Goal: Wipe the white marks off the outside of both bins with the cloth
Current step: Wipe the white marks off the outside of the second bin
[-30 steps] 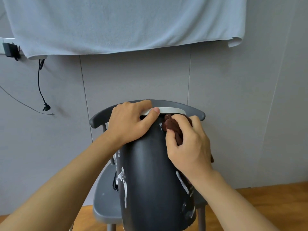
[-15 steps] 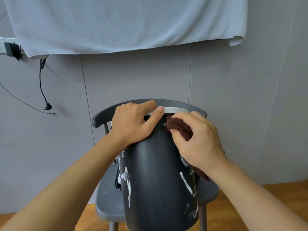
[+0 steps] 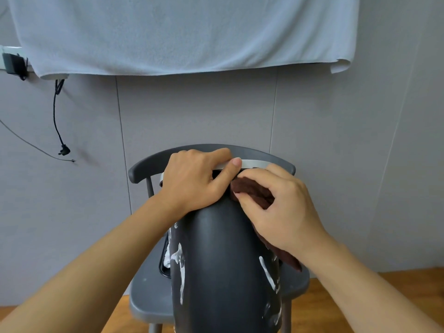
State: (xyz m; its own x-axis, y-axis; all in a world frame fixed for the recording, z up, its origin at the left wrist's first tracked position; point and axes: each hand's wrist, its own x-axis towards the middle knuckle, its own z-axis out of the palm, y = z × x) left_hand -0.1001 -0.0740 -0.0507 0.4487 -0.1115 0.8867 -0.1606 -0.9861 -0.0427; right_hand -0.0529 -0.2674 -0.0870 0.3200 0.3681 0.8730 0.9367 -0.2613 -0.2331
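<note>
Hands on bin, cloth, chair behind

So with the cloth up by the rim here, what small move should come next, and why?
Probably drag the brown cloth down the bin toward the white streak on its right side. The right hand presses the cloth near the top, the left hand steadies the rim, and streaks remain lower on both sides.

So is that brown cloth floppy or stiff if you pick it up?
Probably floppy: the brown cloth bunches under the right hand and its loose end droops beside the bin. It looks light and fuzzy, so likely not slippery.
</note>
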